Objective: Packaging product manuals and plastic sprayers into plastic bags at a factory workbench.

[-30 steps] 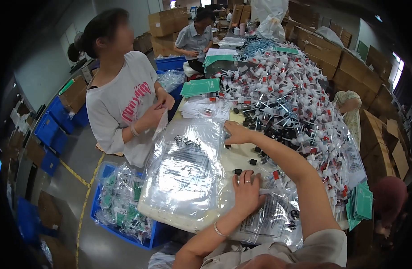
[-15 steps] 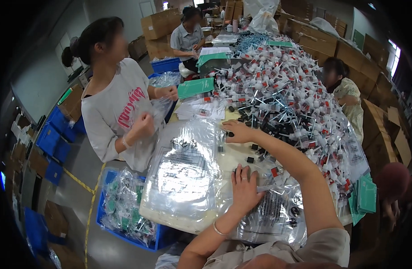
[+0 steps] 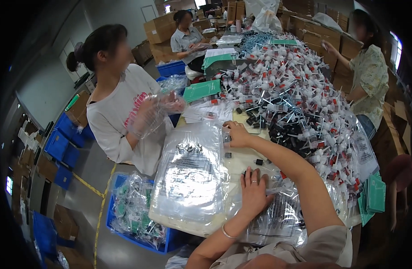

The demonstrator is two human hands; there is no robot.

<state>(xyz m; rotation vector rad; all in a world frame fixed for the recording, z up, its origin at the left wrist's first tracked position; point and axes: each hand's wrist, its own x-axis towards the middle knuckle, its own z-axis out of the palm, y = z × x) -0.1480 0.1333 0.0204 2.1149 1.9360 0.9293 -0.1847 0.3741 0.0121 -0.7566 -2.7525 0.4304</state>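
My left hand [image 3: 254,193] lies flat with fingers stretched on a clear printed plastic bag [image 3: 275,217] at the table's front. My right hand [image 3: 238,134] reaches far across to the inner edge of a stack of clear plastic bags [image 3: 188,172]. Its fingers are curled together, and what they hold, if anything, is hidden. Just below them sits a small black plug-like block [image 3: 228,155]. Another black block [image 3: 259,162] lies between my two hands. More black pieces [image 3: 284,134] are heaped beyond my right forearm.
A large heap of small clear bottles with white tips and red parts [image 3: 300,94] covers the table's far right. Green cards [image 3: 202,91] lie at the back left, others [image 3: 374,195] at the right edge. A blue bin [image 3: 170,242] holds filled bags. Co-workers [image 3: 125,107] stand around.
My right hand has closed its fingers more beside the bag stack; my left hand stays flat. The right-side co-worker has risen, and the left one now has both hands at a clear bag. The view shifted slightly.
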